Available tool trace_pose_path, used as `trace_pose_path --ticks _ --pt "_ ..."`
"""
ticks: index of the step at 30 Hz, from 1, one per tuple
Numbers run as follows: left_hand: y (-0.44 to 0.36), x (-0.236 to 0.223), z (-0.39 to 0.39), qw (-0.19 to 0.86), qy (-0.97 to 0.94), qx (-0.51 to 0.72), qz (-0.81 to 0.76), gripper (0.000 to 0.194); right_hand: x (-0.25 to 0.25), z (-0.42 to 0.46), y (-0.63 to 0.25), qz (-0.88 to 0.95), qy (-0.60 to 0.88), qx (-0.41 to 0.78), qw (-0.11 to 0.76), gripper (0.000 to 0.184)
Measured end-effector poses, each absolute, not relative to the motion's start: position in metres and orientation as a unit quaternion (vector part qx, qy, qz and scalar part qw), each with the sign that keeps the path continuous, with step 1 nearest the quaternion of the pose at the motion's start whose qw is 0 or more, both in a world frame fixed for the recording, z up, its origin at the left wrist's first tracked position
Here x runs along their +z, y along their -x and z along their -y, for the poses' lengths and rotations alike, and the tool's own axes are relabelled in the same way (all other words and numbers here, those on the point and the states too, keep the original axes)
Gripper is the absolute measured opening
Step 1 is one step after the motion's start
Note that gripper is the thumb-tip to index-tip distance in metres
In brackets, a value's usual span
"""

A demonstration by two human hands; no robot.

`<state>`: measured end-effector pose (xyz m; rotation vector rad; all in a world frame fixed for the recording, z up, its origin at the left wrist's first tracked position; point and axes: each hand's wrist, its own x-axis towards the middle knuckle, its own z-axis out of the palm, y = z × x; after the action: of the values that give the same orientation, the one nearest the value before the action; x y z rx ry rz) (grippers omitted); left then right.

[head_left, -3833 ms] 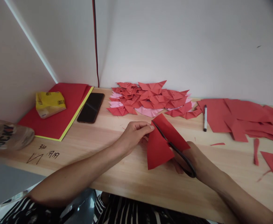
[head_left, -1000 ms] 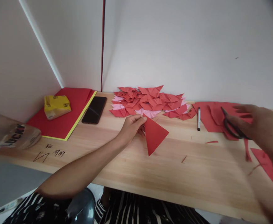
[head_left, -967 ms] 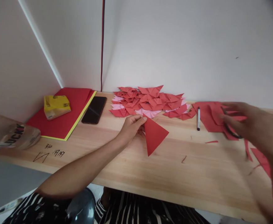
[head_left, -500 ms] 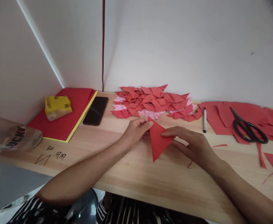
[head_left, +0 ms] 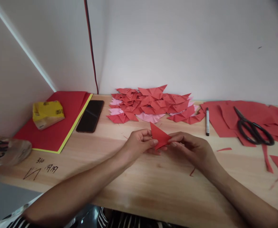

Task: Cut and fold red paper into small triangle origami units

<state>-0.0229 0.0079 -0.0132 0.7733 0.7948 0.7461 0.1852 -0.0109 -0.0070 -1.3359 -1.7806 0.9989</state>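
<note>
Red paper [head_left: 159, 136]: held above the tabletop [head_left: 153, 183] between both hands, its lower part partly covered by fingers.
Left hand [head_left: 138, 145]: thumb and fingers pinching the paper's left side; some fingertips hidden behind it.
Right hand [head_left: 196, 148]: thumb and forefinger pinching the paper's right corner; other fingers hard to make out.
Bottle [head_left: 10, 150]: clear, cut off by the left edge, lettering incomplete; contents cannot be told.
Yellow pack [head_left: 48, 114]: on the red sheets [head_left: 71, 109], contents out of sight.
Folded pile [head_left: 153, 103]: red and pink pieces overlapping, many half covered.
Scissors [head_left: 251, 129]: on the cut sheets [head_left: 224, 122], which run past the right edge.
</note>
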Motion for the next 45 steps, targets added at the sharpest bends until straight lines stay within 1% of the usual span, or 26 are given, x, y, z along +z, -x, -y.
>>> trace_pose_path --ticks 3,6,9,13,16,18,19,26,33,39,45 --pt "0.022 -0.013 -0.008 0.778 -0.365 0.355 -0.367 0.036 -0.008 0.009 -0.181 0.638 0.515 0.442 0.365 0.020" --pt "0.020 -0.010 -0.007 0.766 -0.369 0.367 -0.378 0.038 -0.011 0.007 -0.181 0.619 0.513 0.468 0.366 0.021" --pt "0.017 -0.007 -0.006 0.751 -0.362 0.392 -0.389 0.042 -0.012 0.005 -0.183 0.604 0.523 0.476 0.368 0.022" --pt "0.015 -0.009 -0.002 0.733 -0.402 0.401 -0.375 0.041 -0.011 0.003 -0.185 0.584 0.540 0.473 0.380 0.024" --pt "0.015 -0.012 0.000 0.690 -0.464 0.369 -0.416 0.028 -0.012 0.002 -0.186 0.575 0.537 0.482 0.386 0.025" --pt "0.014 -0.013 0.000 0.674 -0.477 0.355 -0.439 0.017 -0.014 0.002 -0.186 0.568 0.531 0.495 0.389 0.024" --pt "0.013 -0.013 0.001 0.672 -0.475 0.356 -0.442 0.015 -0.014 0.002 -0.187 0.564 0.529 0.502 0.387 0.023" --pt "0.012 -0.010 0.003 0.671 -0.470 0.359 -0.448 0.015 -0.011 0.004 -0.186 0.563 0.542 0.501 0.371 0.028" --pt "0.014 -0.009 0.002 0.616 -0.506 0.369 -0.478 0.015 -0.008 0.006 -0.185 0.582 0.536 0.495 0.358 0.025" --pt "0.012 -0.006 0.001 0.614 -0.483 0.362 -0.508 0.016 -0.007 0.006 -0.184 0.567 0.543 0.514 0.345 0.028" --pt "0.010 -0.008 0.002 0.602 -0.491 0.363 -0.515 0.016 -0.008 0.005 -0.185 0.568 0.563 0.495 0.340 0.031"
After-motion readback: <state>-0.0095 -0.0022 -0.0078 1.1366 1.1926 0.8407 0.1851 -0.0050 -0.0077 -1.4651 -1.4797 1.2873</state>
